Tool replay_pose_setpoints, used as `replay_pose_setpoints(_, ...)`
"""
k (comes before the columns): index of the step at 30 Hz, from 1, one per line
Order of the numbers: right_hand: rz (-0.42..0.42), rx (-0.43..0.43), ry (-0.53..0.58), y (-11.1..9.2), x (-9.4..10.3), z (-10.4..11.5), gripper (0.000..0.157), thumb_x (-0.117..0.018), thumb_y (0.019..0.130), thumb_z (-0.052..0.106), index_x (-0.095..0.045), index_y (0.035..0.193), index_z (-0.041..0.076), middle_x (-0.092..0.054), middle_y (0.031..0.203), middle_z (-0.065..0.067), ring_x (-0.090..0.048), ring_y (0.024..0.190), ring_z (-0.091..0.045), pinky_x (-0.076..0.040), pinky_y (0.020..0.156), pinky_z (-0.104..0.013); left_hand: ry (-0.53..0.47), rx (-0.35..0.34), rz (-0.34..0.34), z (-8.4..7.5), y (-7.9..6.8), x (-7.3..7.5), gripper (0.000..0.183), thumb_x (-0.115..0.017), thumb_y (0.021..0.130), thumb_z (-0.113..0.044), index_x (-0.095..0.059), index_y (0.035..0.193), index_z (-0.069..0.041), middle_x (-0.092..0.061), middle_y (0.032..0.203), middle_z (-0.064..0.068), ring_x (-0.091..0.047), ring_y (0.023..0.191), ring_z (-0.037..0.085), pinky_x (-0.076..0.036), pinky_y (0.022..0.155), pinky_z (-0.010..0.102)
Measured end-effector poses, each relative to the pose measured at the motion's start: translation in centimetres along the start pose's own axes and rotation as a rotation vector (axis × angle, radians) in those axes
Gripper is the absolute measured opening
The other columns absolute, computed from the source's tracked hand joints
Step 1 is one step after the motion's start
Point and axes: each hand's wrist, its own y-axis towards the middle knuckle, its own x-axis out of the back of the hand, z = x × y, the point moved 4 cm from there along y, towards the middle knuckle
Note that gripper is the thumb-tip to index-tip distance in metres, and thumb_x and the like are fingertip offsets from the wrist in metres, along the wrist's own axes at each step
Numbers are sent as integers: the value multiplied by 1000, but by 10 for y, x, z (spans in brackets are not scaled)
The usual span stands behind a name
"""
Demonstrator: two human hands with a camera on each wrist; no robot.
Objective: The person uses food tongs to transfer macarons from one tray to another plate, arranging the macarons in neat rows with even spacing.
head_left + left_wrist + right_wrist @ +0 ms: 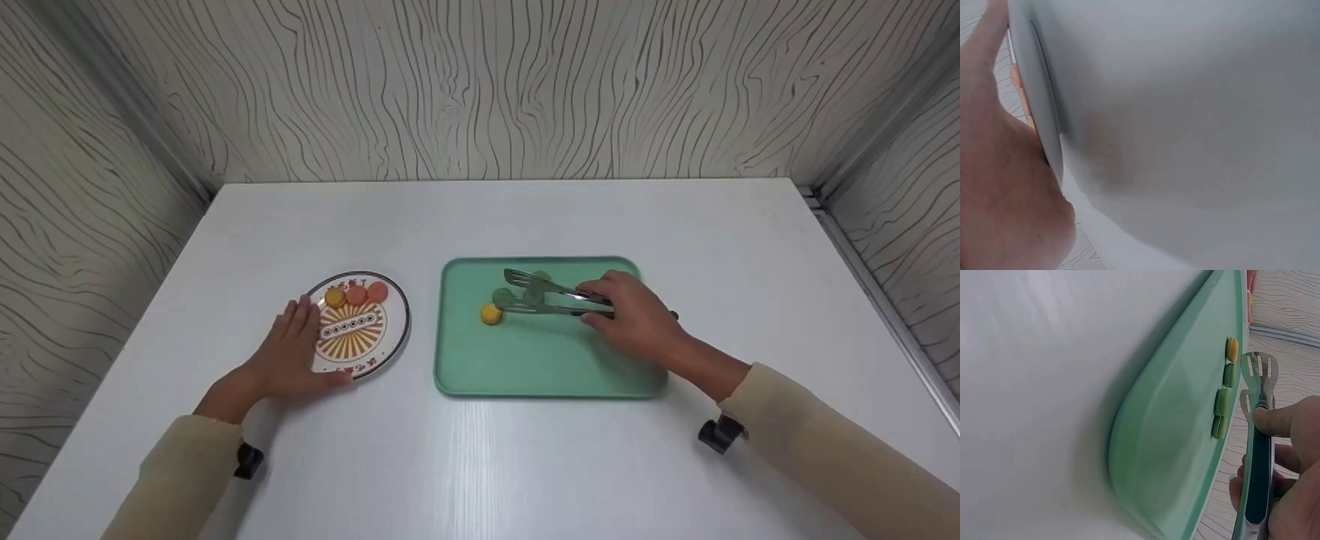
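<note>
My right hand (636, 315) grips a pair of metal tongs (1260, 455) with dark handle panels, thumb on one arm and fingers round the other. The tongs' slotted tips stand apart above the green tray (517, 367), with nothing between them. On the tray lie a yellow macaron (491, 313) and several green macarons (1222, 403), partly covered by the tongs in the head view. At the left, my left hand (289, 352) rests against the near-left rim of a round patterned plate (390, 330), fingers straight and thumb spread. The plate bears one yellow macaron (335, 297) and two pink macarons (367, 293).
Tray and plate sit side by side on a white table (465, 457), a narrow strip of tabletop between them. Wood-grain panels (480, 90) enclose the table at the back and both sides.
</note>
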Motion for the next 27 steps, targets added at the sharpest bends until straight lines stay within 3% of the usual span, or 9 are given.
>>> replay_pose_setpoints(27, 2, -19, -28, -2, 3, -15, 38, -75, 92, 12, -69, 127, 0, -64, 104, -12, -59, 91, -25, -49, 81, -46, -4, -1, -5, -1, 0, 0, 129, -68, 82, -70, -7, 155, 17, 4, 164, 36, 6, 151, 52, -4, 120, 66)
